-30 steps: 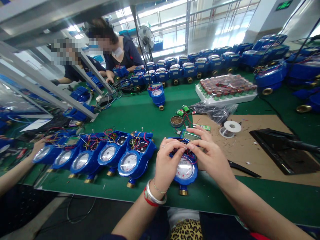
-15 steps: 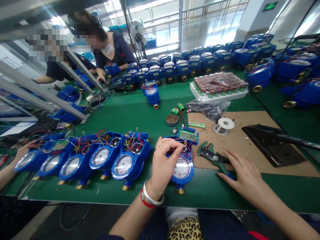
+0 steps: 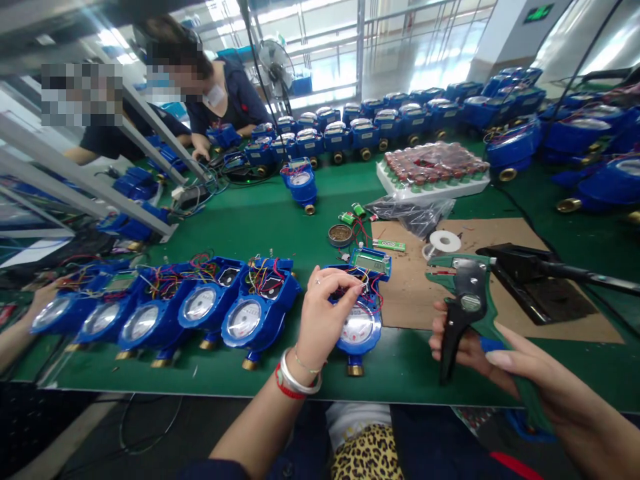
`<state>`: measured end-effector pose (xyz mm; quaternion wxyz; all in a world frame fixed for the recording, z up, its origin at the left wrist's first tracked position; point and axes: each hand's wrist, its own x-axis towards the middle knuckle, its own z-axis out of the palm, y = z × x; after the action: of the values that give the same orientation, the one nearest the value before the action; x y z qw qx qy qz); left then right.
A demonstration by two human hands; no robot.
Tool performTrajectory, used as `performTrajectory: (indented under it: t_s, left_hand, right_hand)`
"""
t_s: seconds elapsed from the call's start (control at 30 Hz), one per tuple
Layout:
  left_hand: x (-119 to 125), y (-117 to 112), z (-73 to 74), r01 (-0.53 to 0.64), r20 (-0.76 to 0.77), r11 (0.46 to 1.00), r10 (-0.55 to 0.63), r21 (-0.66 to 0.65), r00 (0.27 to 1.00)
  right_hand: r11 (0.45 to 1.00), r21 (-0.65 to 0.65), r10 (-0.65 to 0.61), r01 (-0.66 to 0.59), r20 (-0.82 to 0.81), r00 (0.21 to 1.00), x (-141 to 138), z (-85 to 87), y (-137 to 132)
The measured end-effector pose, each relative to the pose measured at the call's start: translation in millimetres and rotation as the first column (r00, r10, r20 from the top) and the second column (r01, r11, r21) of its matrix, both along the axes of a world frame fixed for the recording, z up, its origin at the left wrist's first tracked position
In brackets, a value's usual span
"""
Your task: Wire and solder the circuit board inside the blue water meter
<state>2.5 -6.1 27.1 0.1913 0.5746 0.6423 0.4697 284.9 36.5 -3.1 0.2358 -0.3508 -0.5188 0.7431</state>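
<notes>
— Where is the left hand [image 3: 323,313]?
— Pinching wires [image 3: 374,299] atop the blue water meter [image 3: 356,328] on the green desk [image 3: 280,220].
— And the right hand [image 3: 527,377]?
— Closed around green wire strippers [image 3: 467,297], held above the desk edge.

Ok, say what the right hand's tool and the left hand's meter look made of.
Tool in the right hand: green handles look matt plastic; dark head seems metal, shiny rivet. Meter under the left hand: glossy blue body, painted metal or plastic, unclear; its bottom fitting looks brass, yellow and shiny.
</notes>
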Motion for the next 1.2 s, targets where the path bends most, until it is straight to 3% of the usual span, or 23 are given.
performTrajectory:
  t_s: [0.1, 0.3, 1.0, 1.2]
  left_hand:
    - [0.7, -0.1, 1.4, 0.013, -0.033, 1.000, -0.013, -0.009, 0.999]
    - [-0.1, -1.7, 0.4, 0.033, -0.089, 0.999, -0.033, -0.005, 0.995]
    - [-3.4, -2.9, -1.0, 0.054, -0.069, 0.999, -0.054, 0.000, 0.996]
    - [-4.2, -2.8, -0.9, 0.050, -0.083, 0.999, -0.051, -0.011, 0.995]
  right_hand:
    - [0.973, -0.211, 0.062, -0.099, -0.176, 0.983, -21.9, 11.6, -2.6]
    - [0.945, -0.252, 0.155, -0.209, -0.217, 0.964, -53.2, 18.2, 0.7]
    - [0.927, -0.211, 0.270, -0.311, -0.202, 0.942, -65.1, 14.5, 7.0]
    - [0.928, -0.235, 0.249, -0.288, -0.182, 0.951, -67.9, 17.1, 6.1]
